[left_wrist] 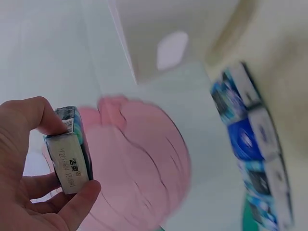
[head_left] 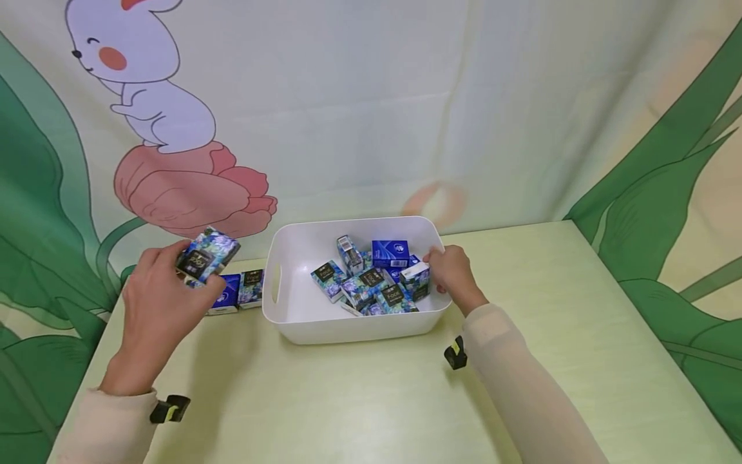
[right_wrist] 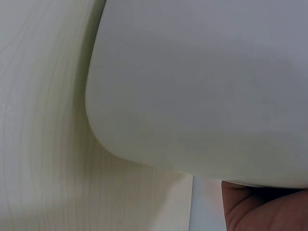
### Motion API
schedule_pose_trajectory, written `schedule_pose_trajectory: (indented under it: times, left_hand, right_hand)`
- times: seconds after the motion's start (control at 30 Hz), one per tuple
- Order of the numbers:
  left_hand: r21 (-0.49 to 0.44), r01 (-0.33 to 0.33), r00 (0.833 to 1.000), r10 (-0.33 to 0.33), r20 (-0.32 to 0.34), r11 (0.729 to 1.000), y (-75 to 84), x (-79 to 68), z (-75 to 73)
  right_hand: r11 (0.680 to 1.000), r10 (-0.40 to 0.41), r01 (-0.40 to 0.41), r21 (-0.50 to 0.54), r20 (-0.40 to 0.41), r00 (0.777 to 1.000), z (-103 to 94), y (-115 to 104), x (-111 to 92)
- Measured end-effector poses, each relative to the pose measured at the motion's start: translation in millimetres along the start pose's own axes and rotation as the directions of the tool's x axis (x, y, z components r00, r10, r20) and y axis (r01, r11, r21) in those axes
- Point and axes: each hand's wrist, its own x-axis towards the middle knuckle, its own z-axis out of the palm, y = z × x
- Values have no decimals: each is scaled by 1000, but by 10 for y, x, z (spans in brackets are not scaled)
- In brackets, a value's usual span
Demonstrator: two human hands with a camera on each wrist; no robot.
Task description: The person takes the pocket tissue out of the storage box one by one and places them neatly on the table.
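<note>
My left hand point(head_left: 159, 299) holds a blue floral pocket tissue pack point(head_left: 209, 254) between thumb and fingers, raised above the left side of the table. In the left wrist view the pack's white printed end point(left_wrist: 70, 163) faces the camera. A white plastic basket point(head_left: 324, 332) stands at the table's middle, with several floral and plain blue tissue packs point(head_left: 390, 252) heaped mostly toward its right half. My right hand point(head_left: 458, 274) grips the basket's right end, fingers over the rim, next to a floral pack point(head_left: 415, 281). The right wrist view shows the basket's outer wall point(right_wrist: 192, 96) and part of that hand.
Left of the basket, against the curtain, a row of tissue packs point(left_wrist: 252, 134) lies on the pale table point(head_left: 359, 399). Behind the table hangs a printed curtain point(head_left: 359, 116) with a rabbit and leaves. The basket's left wall has a handle slot point(head_left: 275, 283).
</note>
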Motion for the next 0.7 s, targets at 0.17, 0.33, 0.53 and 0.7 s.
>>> schedule_pose_trajectory:
  times: [0.17, 0.33, 0.53, 0.7]
  left_hand:
    - [52, 157, 985, -160, 60, 986, -454, -114, -76]
    - [140, 309, 928, -330, 171, 941, -980, -300, -90]
    - [276, 375, 836, -451, 313, 885, -1505, -482, 2]
    - [329, 457, 747, -557, 362, 826, -1697, -551, 182]
  right_hand:
    - [1000, 3, -3, -2, -5, 1000, 6, 10, 4]
    - [1000, -1, 1, 15, 12, 1000, 1, -3, 10]
    - [1000, 6, -6, 14, 8, 1000, -21, 6, 0]
    - [1000, 14, -14, 17, 9, 1000, -14, 3, -2]
